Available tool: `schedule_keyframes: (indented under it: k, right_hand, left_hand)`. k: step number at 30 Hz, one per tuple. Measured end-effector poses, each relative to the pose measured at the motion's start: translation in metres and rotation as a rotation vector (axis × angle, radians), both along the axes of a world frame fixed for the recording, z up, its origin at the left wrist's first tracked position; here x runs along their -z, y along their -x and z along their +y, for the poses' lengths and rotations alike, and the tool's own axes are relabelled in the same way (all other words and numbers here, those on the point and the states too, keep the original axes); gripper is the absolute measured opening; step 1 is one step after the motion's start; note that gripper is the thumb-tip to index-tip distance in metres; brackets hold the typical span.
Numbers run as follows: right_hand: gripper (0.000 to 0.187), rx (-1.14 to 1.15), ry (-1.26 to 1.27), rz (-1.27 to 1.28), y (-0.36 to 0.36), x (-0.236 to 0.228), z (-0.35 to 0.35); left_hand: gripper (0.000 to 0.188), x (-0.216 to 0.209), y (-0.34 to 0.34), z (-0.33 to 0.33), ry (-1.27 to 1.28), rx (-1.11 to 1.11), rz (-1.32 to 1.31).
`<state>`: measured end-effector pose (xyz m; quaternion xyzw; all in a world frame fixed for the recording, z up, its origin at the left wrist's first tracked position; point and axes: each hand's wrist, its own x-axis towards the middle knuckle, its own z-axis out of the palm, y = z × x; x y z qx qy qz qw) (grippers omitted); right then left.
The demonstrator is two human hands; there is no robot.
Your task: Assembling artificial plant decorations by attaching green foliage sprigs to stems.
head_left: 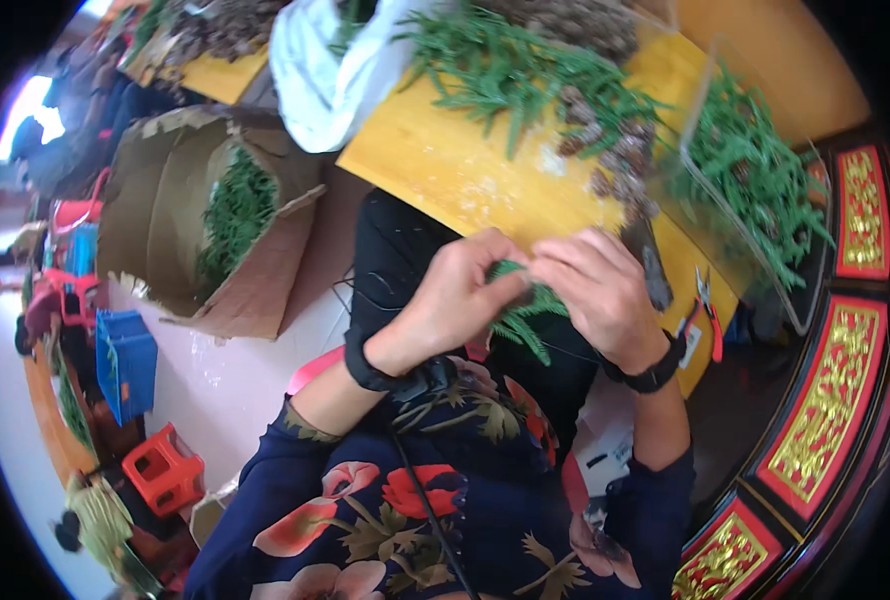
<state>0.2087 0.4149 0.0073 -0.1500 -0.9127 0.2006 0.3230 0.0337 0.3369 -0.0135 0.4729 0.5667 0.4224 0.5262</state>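
Both of my hands meet above my lap, just off the near edge of the yellow table. Between them is a green artificial pine sprig, its needles hanging below the fingers. My left hand pinches it with thumb and forefinger. Close beside it, the fingers of my right hand are bent together on the top of the same sprig. Anything finer between the fingertips is too small to make out. On the table ahead lie a heap of green sprigs and several frosted brown pine cones.
A clear plastic bin of green sprigs stands at right. Red-handled pliers lie near the table's right edge. At left is an open cardboard box with greenery inside. Beyond it are a blue crate, a red stool and other people.
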Motion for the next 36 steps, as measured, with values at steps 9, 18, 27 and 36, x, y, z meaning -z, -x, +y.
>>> schedule_keyframes:
  k: [9, 18, 27, 36]
  right_hand:
    - [0.018, 0.158, 0.125, -0.055, 0.018, -0.015, -0.024]
    - [0.020, 0.387, 0.713, 0.125, 0.002, 0.006, 0.000]
    - [0.021, -0.034, 0.678, -0.081, -0.020, -0.003, 0.031]
    - [0.017, -0.217, 0.464, 0.014, -0.023, 0.004, 0.035]
  left_hand:
    - [0.012, -0.013, 0.010, -0.010, -0.481, 0.012, 0.540]
    - [0.010, 0.012, -0.010, 0.007, -0.293, -0.089, 0.246]
    - [0.010, 0.004, -0.001, 0.012, 0.193, 0.073, -0.497]
    - [0.012, 0.004, 0.000, 0.017, 0.424, 0.217, -0.642]
